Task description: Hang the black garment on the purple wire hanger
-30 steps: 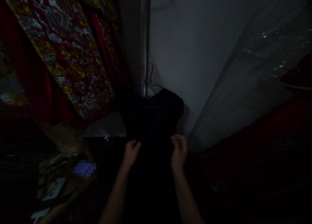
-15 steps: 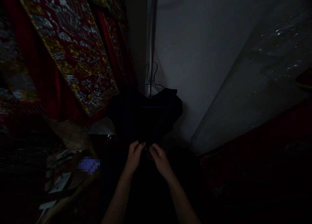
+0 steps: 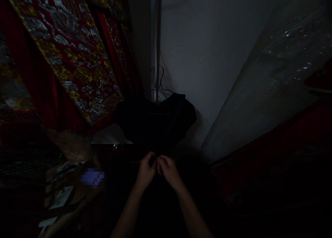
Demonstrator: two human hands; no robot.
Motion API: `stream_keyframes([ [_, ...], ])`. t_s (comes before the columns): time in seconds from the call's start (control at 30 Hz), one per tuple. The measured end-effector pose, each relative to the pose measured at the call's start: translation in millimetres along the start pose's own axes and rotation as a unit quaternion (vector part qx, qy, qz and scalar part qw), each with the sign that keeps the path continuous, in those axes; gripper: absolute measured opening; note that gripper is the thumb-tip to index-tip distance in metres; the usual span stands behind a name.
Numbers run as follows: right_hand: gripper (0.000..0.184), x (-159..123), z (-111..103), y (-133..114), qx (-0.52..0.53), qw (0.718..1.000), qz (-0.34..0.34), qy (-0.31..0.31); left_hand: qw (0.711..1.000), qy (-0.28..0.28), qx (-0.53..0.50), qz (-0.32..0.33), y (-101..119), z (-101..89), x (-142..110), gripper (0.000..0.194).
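Note:
A black garment (image 3: 155,124) with short sleeves and an open neckline hangs on a thin purple hanger (image 3: 161,84) in dim light. At its front, below the neckline, my left hand (image 3: 147,169) and my right hand (image 3: 167,168) meet with their fingertips close together. Both are closed in a pinch at the garment's front. Whatever lies between the fingertips is too dark and small to make out; the garment's lower part blends into the darkness.
Red cloth (image 3: 85,75) with gold and silver embroidery hangs at the left. A pale wall (image 3: 197,58) stands behind, with clear plastic sheeting (image 3: 269,72) at the right. White tags (image 3: 61,197) and a checked cloth (image 3: 74,144) lie at the lower left.
My hands have drawn closer together, the left shifting right until the fingertips meet. The view has shifted slightly, and the garment still hangs in place.

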State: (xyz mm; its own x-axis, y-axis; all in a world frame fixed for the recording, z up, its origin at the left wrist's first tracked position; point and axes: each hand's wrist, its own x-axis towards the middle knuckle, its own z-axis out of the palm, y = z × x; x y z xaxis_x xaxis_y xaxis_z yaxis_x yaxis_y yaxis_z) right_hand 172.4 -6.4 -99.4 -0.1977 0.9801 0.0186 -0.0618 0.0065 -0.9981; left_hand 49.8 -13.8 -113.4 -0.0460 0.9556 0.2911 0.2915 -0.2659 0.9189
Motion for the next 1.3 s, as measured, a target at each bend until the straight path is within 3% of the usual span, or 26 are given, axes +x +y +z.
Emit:
stream_keyframes([
  [0.17,0.033,6.6,0.1,-4.3,0.012,0.998,0.051,0.019,0.999,0.007,0.015,0.033,-3.7,2.7,-1.0,0.012],
  [0.3,0.032,28.6,-2.9,-28.5,0.025,0.998,0.05,0.01,0.998,0.023,0.026,0.044,-10.2,2.4,2.0,0.013],
  [0.4,0.029,60.6,-7.6,-70.4,0.05,0.998,0.019,0.032,0.998,0.029,0.043,0.042,-20.7,2.2,4.7,0.012],
  [0.53,0.021,109.2,-12.9,-150.4,0.093,0.991,-0.046,0.09,0.998,0.024,0.06,0.02,-40.8,6.2,4.8,0.008],
  [0.67,0.02,123.6,-8.8,-205.3,0.099,0.983,-0.114,0.108,0.998,-0.004,0.06,0.002,-46.2,3.2,14.6,0.008],
  [0.77,0.023,109.9,-4.2,-207.4,0.066,0.982,-0.165,0.067,0.998,-0.046,0.044,0.008,-21.2,-10.7,35.9,0.007],
  [0.87,0.024,96.7,-4.1,-192.2,0.032,0.98,-0.193,0.043,0.998,-0.038,-0.001,0.059,35.8,-30.9,64.3,0.013],
  [0.97,0.024,92.2,-6.7,-181.5,-0.007,0.975,-0.219,0.032,0.97,0.083,-0.073,0.216,105.0,-50.7,96.0,0.02],
  [1.07,0.025,90.0,-10.2,-183.4,-0.041,0.964,-0.261,0.029,0.941,0.089,0.014,0.325,152.0,-62.9,127.9,0.027],
  [1.17,0.027,87.6,-15.6,-191.2,-0.062,0.962,-0.264,0.02,0.915,0.047,0.121,0.381,164.7,-63.5,149.2,0.016],
  [1.3,0.028,92.5,-20.7,-184.9,-0.15,0.946,-0.282,0.061,0.882,0.081,0.185,0.426,161.7,-55.4,152.7,0.01],
])
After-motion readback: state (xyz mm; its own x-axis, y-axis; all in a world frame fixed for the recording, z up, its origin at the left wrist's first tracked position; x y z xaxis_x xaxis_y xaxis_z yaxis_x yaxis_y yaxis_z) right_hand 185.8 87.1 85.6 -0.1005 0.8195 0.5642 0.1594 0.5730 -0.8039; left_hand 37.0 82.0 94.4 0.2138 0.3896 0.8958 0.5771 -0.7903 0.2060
